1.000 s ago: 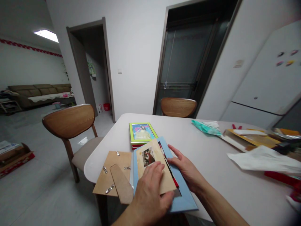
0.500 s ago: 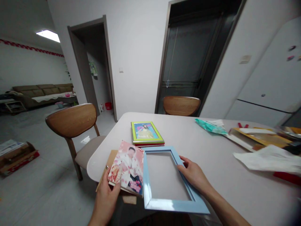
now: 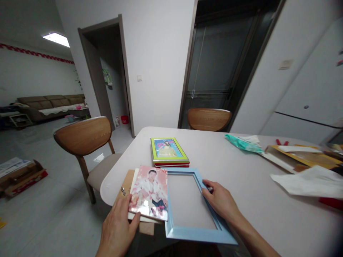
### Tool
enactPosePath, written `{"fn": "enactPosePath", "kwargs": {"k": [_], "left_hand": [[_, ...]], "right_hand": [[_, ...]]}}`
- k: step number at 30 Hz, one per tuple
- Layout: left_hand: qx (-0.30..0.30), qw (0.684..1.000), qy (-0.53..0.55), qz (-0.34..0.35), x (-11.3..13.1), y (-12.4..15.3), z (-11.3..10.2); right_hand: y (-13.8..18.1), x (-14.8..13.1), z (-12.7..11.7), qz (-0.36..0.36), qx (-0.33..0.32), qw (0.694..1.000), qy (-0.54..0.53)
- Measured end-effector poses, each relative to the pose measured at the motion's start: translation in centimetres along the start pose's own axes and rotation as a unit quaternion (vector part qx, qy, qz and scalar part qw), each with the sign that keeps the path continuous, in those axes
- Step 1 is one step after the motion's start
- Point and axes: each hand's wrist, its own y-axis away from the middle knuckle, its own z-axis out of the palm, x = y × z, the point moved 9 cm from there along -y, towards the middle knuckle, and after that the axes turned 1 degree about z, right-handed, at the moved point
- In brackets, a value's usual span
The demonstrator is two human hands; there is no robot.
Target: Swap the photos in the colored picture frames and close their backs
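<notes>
And the left hand [image 3: 119,221] has the glossy photo [image 3: 150,194] pinched near its lower corner, perhaps the pale sheet [image 3: 144,218] too. The right hand [image 3: 222,200] clasps the blue frame [image 3: 198,234].

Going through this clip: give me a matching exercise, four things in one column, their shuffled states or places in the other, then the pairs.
1. Light-blue rectangular frame
2. Glossy pink portrait photo
3. Lime-green rectangular frame
4. Teal-and-white packet

A. stacked on a red-edged item
B. lying crumpled
C. right hand on its side
D. left hand at its left edge

Pairs: 1-C; 2-D; 3-A; 4-B
</notes>
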Motion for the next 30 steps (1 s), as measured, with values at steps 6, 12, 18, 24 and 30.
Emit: {"fn": "enactPosePath", "kwargs": {"k": [6,12,18,24,30], "left_hand": [[-0.055,0.994,-0.017,0.094,3.0,-0.1,1.0],[-0.154,0.978,-0.019,0.142,6.9,0.0,3.1],[-0.137,0.977,-0.019,0.161,7.7,0.1,3.9],[-0.072,0.984,-0.009,0.160,7.1,-0.7,1.9],[0.095,0.951,0.295,0.010,2.2,-2.8,-4.4]], "right_hand": [[0.5,-2.2,0.0,-0.083,0.050,0.995,0.027],[0.4,-1.6,0.5,-0.083,0.041,0.995,0.039],[0.8,-0.3,0.6,-0.084,0.022,0.995,0.040],[0.6,-0.3,0.6,-0.080,0.036,0.996,0.018],[0.7,-1.5,0.1,-0.073,0.076,0.994,-0.040]]}}
